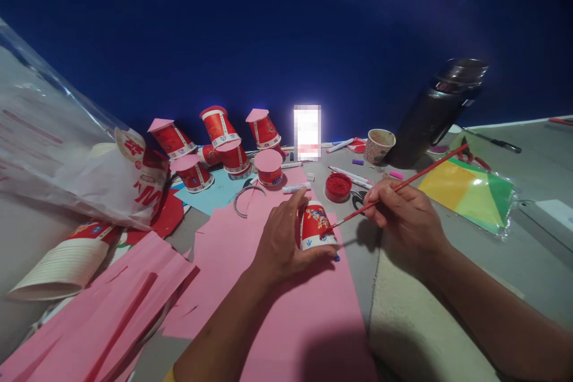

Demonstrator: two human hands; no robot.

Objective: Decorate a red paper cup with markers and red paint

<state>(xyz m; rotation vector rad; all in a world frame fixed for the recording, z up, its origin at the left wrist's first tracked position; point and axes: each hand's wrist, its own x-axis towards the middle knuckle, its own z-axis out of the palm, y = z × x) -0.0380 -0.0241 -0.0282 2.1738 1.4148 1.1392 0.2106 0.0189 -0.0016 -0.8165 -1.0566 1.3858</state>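
From up here, the single head-worn camera looks forward and down, near the paper cup at the frame's centre, taking in the wearer's forearms from the bottom edge and the dark blue wall across the top.

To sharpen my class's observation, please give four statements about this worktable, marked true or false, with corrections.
1. The right hand holds a red paintbrush. True.
2. The left hand holds scissors. False: it holds a red-and-white cup.
3. A patterned cup stands near the black flask. True.
4. A yellow-and-green packet lies left of the held cup. False: the packet lies right of it.
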